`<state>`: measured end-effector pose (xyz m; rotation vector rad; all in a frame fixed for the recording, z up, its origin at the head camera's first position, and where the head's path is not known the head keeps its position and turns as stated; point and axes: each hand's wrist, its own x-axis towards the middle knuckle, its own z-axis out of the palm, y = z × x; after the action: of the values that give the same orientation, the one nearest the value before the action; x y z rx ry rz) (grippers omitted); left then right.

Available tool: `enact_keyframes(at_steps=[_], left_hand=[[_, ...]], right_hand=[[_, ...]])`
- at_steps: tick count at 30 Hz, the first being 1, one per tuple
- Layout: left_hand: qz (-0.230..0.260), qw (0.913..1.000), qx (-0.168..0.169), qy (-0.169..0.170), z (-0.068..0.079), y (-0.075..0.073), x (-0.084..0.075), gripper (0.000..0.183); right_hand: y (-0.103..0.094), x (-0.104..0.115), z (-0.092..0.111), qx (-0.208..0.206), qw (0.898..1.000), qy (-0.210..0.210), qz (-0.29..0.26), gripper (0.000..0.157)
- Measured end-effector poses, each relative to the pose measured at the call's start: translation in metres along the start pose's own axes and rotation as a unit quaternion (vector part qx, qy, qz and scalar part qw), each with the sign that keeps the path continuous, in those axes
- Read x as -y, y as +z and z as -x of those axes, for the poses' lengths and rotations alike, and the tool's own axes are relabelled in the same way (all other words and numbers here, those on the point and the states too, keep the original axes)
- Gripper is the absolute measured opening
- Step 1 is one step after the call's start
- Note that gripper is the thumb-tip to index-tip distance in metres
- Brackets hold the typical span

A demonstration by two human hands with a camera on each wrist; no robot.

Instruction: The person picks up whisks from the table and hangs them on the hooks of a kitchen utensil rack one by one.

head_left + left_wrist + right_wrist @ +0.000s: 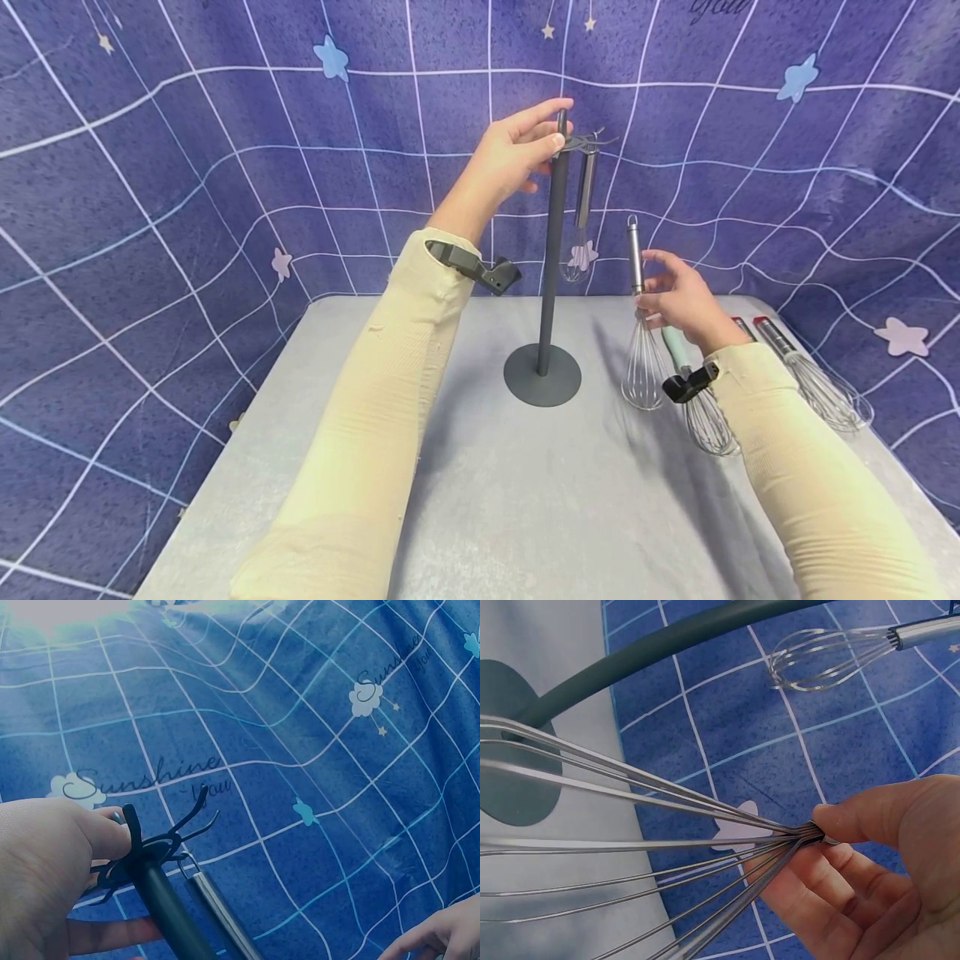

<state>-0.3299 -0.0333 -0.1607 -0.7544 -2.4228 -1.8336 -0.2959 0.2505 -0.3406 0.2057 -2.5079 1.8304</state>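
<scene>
My left hand (517, 150) holds the top of a dark grey utensil stand (552, 267), thumb and fingers around the hook ring (157, 851). From one of its hooks hangs a small whisk (587, 187) with a steel handle, wire end down. To the right of the post, my right hand (678, 296) pinches a larger steel whisk (636, 254) between thumb and fingers, where the wires (727, 814) meet the handle. This whisk is upright, its loop at the top and its wires pointing down. The stand's round base (525, 379) rests on the table.
Beyond the right hand lie a whisk with a pale green handle (675, 346) and a whisk with a red-tipped handle (776, 336). Another red-tipped handle (742, 327) shows partly behind the wrist. A blue gridded cloth (360, 192) hangs behind the grey table (480, 517).
</scene>
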Motion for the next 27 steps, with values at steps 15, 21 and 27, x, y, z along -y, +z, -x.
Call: enact_keyframes(at_steps=[15,21,27], left_hand=[[-0.006,1.0000,-0.001,-0.005,-0.001,0.001,-0.001,0.048],[-0.005,1.0000,-0.001,-0.007,-0.002,0.001,-0.001,0.048],[0.000,1.0000,-0.002,-0.003,-0.002,0.001,0.000,0.047]], right_hand=[[0.002,0.007,0.000,-0.020,0.999,-0.032,0.009,0.084],[0.005,0.015,0.004,-0.034,0.998,-0.042,0.014,0.082],[0.008,0.021,0.004,-0.037,0.997,-0.059,0.020,0.081]])
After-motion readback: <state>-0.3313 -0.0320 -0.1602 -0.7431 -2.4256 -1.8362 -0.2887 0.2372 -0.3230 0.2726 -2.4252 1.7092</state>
